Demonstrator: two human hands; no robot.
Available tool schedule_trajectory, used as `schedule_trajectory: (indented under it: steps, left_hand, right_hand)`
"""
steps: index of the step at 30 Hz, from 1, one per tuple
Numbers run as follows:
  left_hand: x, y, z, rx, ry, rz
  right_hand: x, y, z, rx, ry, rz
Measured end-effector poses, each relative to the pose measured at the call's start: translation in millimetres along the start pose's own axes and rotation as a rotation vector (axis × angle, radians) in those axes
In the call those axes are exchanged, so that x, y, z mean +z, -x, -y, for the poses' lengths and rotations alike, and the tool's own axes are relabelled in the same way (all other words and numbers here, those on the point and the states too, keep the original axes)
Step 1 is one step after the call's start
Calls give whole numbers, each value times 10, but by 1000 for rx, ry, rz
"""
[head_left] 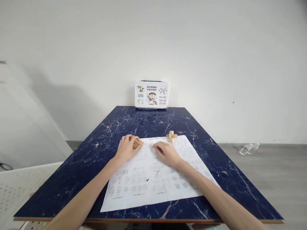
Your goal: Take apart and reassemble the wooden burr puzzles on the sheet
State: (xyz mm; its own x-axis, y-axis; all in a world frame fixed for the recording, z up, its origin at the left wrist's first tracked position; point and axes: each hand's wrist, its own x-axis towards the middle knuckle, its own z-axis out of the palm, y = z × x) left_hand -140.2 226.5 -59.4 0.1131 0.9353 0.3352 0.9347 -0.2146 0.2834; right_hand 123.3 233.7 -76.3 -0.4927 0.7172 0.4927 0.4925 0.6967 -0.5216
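Observation:
A large white sheet [153, 179] printed with small puzzle diagrams lies on the dark blue marbled table [100, 150]. My left hand [126, 147] rests at the sheet's far left corner with its fingers curled round a small wooden puzzle piece [137, 142]. My right hand [166, 152] lies palm down on the sheet near its middle, fingers loosely bent, with nothing in it. A pale wooden interlocking block puzzle [171, 136] stands at the sheet's far edge, a short way beyond my right hand.
A white box [151, 95] with cartoon travel pictures leans against the wall at the table's far edge. A clear plastic bottle [248, 148] lies on the grey floor to the right. A white perforated board [21, 185] sits low on the left.

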Motion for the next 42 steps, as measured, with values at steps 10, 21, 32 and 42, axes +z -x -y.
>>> schedule_trajectory:
  steps: [10, 21, 32, 42]
  left_hand:
    - [-2, 17, 87, -118, -213, -39]
    - [-58, 21, 3, 91, -123, -182]
    - [-161, 133, -346, 214, 353, 130]
    - [-224, 147, -431, 140, 498, 193]
  right_hand:
    - [-374, -38, -351, 343, 184, -542]
    - [-371, -4, -478, 550, 193, -314]
    - [-154, 2, 61, 111, -114, -129]
    - [-85, 59, 212, 59, -172, -5]
